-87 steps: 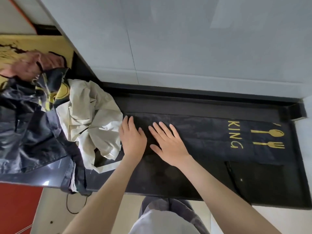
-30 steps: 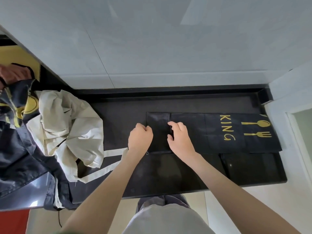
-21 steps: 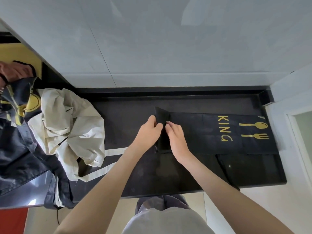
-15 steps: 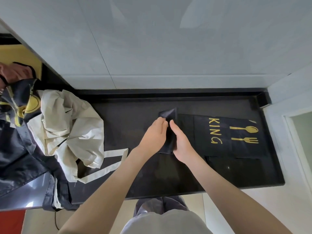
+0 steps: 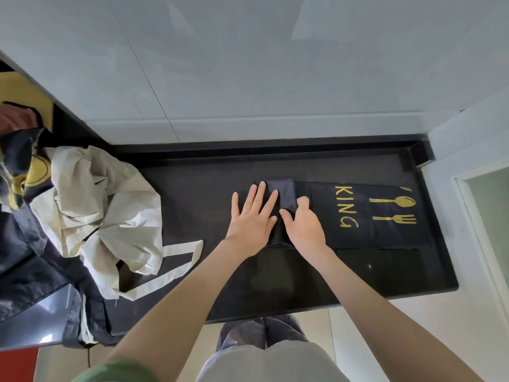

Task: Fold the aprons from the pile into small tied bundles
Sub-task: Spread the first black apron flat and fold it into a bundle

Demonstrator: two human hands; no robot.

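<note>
Black apron [image 5: 355, 213]: fold under flat, spread left hand [image 5: 252, 221] | right hand [image 5: 304, 227]: fingertips curled from sight, grip unclear | pile [image 5: 91, 205] cut off left

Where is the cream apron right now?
Head view: the cream apron lies crumpled at the counter's left end, beside the dark pile.

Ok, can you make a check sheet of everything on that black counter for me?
Surface: black counter, glossy.
Job's things: black apron lies flat, left end folded over; cream apron and dark blue apron heaped left.
Clutter: nothing seen.
Hands: left hand presses flat on the fold; right hand pinches it.
Cables: thin dark cord hangs below the counter edge.
Surroundings: grey wall, pale floor.
</note>
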